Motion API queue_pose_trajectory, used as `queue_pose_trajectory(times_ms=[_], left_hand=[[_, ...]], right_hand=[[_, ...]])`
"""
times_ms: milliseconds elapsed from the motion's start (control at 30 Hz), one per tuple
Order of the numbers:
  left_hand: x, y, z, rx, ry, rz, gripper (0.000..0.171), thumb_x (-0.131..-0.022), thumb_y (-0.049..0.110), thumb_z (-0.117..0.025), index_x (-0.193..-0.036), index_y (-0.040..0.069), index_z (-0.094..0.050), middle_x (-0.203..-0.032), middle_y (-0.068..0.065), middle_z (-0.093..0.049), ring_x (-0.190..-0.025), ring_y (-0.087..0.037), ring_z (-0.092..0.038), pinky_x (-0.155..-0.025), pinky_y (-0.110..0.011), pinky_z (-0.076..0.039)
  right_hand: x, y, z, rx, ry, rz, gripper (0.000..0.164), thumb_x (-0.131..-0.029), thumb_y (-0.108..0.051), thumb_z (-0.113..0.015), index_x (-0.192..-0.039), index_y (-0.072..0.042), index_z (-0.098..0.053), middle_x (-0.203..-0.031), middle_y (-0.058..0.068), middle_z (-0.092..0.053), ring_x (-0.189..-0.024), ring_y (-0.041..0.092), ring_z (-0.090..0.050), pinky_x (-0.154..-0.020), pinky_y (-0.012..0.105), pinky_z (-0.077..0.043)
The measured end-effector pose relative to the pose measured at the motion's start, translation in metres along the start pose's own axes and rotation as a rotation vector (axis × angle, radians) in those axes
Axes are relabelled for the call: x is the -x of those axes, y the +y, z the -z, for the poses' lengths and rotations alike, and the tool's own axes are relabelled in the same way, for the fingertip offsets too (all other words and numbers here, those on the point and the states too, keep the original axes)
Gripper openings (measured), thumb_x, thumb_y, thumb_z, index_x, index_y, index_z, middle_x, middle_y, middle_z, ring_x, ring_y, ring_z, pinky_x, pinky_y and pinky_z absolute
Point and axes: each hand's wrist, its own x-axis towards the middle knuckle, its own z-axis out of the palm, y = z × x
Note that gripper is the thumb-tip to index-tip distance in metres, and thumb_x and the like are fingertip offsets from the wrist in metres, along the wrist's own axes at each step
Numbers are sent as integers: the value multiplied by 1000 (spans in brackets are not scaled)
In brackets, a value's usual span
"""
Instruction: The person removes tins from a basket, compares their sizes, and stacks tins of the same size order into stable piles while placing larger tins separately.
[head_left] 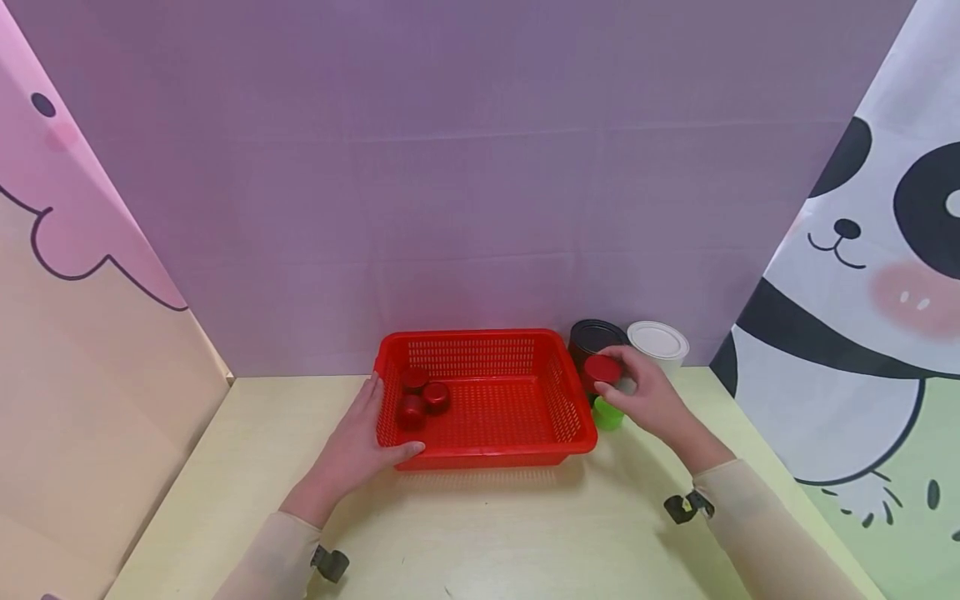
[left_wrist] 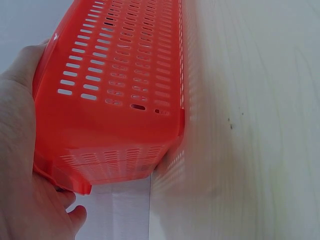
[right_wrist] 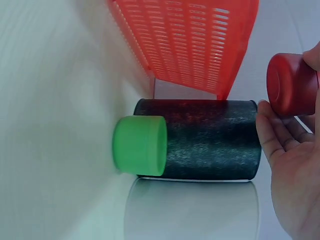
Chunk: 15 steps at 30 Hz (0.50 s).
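Note:
My left hand grips the left end of a red plastic basket, its thumb over the front rim and its fingers along the left side. Three small red cups sit in the basket's left part. To the right of the basket, my right hand pinches another red cup between thumb and fingers, raised at the top of a black canister. A green cup stands in front of that canister, below the hand.
A white canister stands right of the black one, near the purple backdrop. The pale wooden table extends in front of the basket. Printed cloth panels, one with a panda, flank both sides.

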Motion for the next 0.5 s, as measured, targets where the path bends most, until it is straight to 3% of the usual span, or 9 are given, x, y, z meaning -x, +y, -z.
queue_pose_trajectory(times_ms=[267,500], left_hand=[[0,1,0,-4,3,3,138,-82,67,-89,-178,8,-10,-185,-12,-11,-169,-39,-17,-115,-62,-51],[0,1,0,1,1,7,138,-82,66,-90,-178,9,-9,-185,-12,-11,-169,-40,-17,-113,-63,-52]], right_hand=[[9,11,-4,8,72,-32,43,-99,-6,-79,-140,-4,-66,-122,12,-71,-107,28,-67,-91,26,-57],[14,23,-9,9,126,-65,45,-100,-9,-80,-142,-5,-67,-124,14,-67,-107,32,-67,-84,18,-55]])
